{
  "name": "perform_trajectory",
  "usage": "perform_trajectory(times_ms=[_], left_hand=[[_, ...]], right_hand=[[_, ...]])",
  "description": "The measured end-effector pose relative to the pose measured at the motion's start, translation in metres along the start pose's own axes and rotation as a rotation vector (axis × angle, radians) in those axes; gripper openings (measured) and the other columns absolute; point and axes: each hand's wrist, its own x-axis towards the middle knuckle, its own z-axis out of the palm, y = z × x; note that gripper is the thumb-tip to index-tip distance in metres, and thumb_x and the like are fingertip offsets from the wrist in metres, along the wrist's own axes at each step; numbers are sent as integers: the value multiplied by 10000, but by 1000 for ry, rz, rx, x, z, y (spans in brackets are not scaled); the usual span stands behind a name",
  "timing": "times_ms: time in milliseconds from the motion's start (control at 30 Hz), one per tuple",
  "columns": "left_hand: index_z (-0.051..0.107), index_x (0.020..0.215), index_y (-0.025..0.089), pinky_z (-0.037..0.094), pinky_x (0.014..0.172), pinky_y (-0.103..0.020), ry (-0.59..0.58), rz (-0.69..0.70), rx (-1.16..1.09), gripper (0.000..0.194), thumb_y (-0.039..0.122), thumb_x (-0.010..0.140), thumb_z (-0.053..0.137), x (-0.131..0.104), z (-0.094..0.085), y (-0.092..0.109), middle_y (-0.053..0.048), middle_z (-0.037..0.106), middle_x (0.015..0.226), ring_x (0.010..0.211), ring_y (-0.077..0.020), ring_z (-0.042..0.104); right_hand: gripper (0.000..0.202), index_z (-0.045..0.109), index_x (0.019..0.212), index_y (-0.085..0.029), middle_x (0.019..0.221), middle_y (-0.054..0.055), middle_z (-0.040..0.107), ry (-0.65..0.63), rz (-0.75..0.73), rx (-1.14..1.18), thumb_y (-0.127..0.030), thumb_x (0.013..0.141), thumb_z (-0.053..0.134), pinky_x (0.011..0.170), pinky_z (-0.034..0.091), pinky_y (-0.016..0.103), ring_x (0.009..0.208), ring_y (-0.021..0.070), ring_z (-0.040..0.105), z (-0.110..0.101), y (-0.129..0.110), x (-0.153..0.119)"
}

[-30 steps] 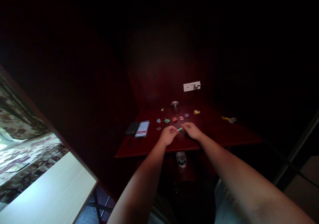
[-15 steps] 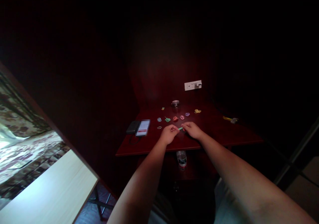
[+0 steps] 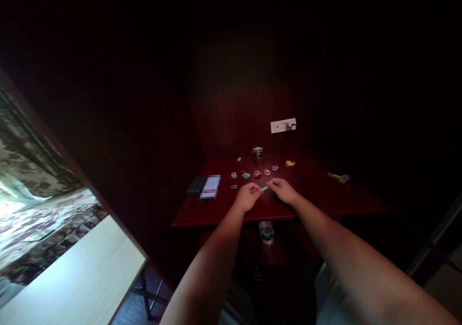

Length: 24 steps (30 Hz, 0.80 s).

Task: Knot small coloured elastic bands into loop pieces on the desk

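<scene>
Between my two hands is a small green band, pinched at its left end by my left hand and at its right end by my right hand. The green band is held over the front of the dark red table. Beyond my hands lies a row of small band piles: blue, green, red-orange, pink, purple and yellow. A single pale band rests left of my left hand.
A clear jar stands at the back. At the left lie a black case and a phone-like object with a blurred screen. A yellow-handled tool is at the right. Below the tabletop is a bottle.
The whole view has shifted slightly, so everything appears a little further right. Both hands still hold the green band in much the same pose.
</scene>
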Motion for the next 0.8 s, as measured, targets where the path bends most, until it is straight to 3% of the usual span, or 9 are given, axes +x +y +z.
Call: perform_trajectory(times_ms=[133,267,433,633,800], left_hand=[[582,719,124,380,573,-204,34,5,-11,150,273,705,591,1,1,-3,5,554,629,578,-87,475],[586,720,124,378,569,-206,28,3,-3,166,289,703,597,1,1,-2,3,552,623,575,-90,473],[581,702,123,375,568,-207,31,-6,16,152,274,699,597,-1,0,1,8,541,607,564,-88,465],[577,713,122,372,554,-192,22,22,-14,151,273,711,591,1,1,-2,11,539,610,562,-79,466],[581,714,123,369,548,-193,13,12,-2,141,264,708,591,1,2,-3,13,540,606,555,-79,466]], right_hand=[[380,468,611,-170,470,-43,422,1,25,78,-512,772,434,451,283,224,437,93,376,0,0,0],[332,505,598,-156,520,-29,463,-50,-45,-31,-467,712,540,491,304,226,494,97,400,1,-1,0],[337,431,590,-181,454,-52,402,46,34,48,-464,771,439,447,272,222,424,87,353,0,-4,-2],[302,507,605,-154,533,-30,462,-74,-56,-84,-433,720,522,495,297,218,512,95,397,2,-6,-2],[327,446,560,-172,485,-42,426,13,-24,-32,-443,737,490,482,287,224,470,92,371,1,-1,0]])
